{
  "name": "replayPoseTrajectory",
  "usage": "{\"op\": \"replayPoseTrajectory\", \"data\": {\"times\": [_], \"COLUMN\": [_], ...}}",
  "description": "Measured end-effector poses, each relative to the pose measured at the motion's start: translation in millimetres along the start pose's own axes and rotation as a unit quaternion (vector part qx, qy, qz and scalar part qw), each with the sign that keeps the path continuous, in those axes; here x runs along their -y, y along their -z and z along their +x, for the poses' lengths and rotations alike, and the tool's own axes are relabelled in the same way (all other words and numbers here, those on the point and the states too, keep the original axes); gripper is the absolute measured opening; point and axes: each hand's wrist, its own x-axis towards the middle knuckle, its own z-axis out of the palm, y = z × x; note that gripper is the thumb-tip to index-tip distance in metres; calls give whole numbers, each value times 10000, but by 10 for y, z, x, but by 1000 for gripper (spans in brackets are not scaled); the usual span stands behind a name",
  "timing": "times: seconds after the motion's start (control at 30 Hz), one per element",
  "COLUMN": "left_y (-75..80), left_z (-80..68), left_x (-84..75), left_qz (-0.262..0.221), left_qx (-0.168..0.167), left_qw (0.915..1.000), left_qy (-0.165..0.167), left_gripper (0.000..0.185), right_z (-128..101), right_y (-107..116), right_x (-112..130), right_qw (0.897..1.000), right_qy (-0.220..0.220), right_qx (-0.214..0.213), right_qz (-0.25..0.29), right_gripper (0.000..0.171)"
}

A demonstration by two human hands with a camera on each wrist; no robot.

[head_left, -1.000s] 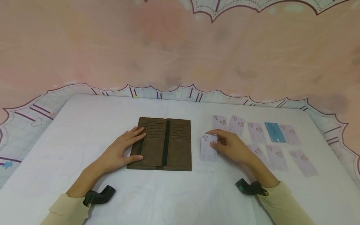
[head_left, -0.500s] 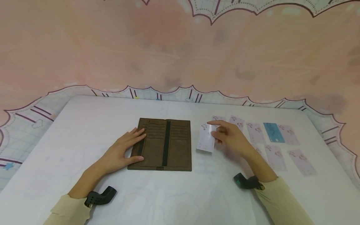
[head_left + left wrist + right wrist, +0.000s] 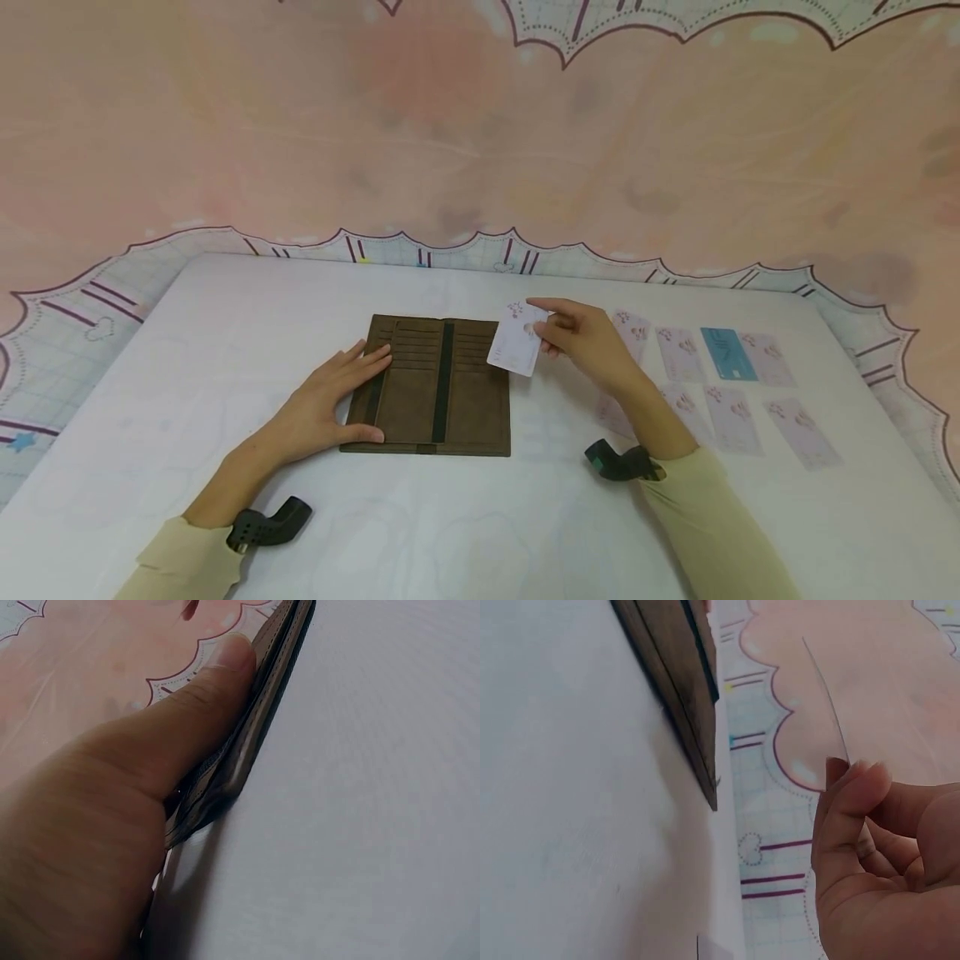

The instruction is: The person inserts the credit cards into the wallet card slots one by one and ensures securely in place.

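We see the right hand pinching a pale card by its right edge, thumb and fingers curled onto it; the card is lifted off the white table and hangs tilted just over the upper right corner of the open brown wallet — its body reaching left of the fingertips, toward the wallet's right-hand column of slots. From the right wrist view we catch the card only edge-on, a thin line rising from the fingertips, with the wallet lying flat beyond it.

The left hand lies flat on the wallet's left side, fingers straight, thumb along the near edge; the left wrist view shows the thumb pressed against the wallet's rim.

To the right of the held card, more pale cards and one blue card lie in rows on the table — well apart from the wallet.
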Motion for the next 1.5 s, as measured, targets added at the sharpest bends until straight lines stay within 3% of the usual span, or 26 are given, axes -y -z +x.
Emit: {"op": "replayPoseTrajectory", "data": {"times": [0.37,0.77,0.97,1.2,1.33,1.5], "left_y": [-16,-24,-28,-41,-32,-7], "left_z": [7,28,35,18,5,2], "left_x": [32,8,3,20,26,29], "left_qz": [73,87,84,89,102,69], "left_qx": [27,94,122,80,35,29], "left_qw": [10000,9999,9998,9999,9999,10000], "left_qy": [-7,75,105,28,-27,3], "left_gripper": [96,96,96,95,94,93], "right_z": [223,417,488,538,563,587], "right_y": [-251,-531,-671,-910,-1021,-1101], "right_x": [109,194,184,53,3,-17], "right_qw": [9975,9917,9835,9648,9625,9676], "right_qy": [120,230,50,-320,-164,-47], "right_qx": [200,-81,-336,-641,-749,-782], "right_qz": [664,1261,1780,2530,2603,2399], "right_gripper": [39,40,37,33,34,31]}}
